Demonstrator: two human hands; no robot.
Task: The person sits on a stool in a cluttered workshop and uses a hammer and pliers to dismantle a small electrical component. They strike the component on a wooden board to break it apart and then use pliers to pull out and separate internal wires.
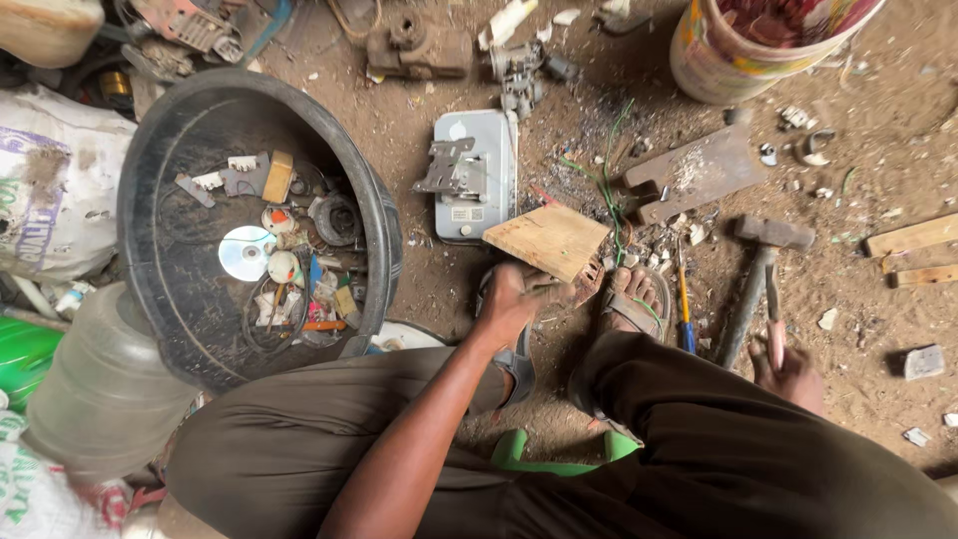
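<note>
My left hand point(511, 299) reaches down between my knees, blurred, and grips the near corner of a small pale wooden board point(551, 238) lying tilted over my sandalled feet point(636, 302). My right hand point(795, 375) is low at the right, closed around a thin red-handled tool point(774, 317) that points away from me. A heavy hammer point(758, 274) lies on the dirt just left of that tool. Between my foot and the hammer lies a blue-handled screwdriver point(685, 311). A grey metal box point(477, 185) with a bracket on top lies just beyond the board.
A black basin point(150, 250) at the left holds a disc, wires and small scrap. Near it are a clear plastic jug point(100, 389) and a white sack point(50, 180). A rusty metal plate point(696, 175), a bucket point(718, 60) and wood strips point(913, 240) lie farther out.
</note>
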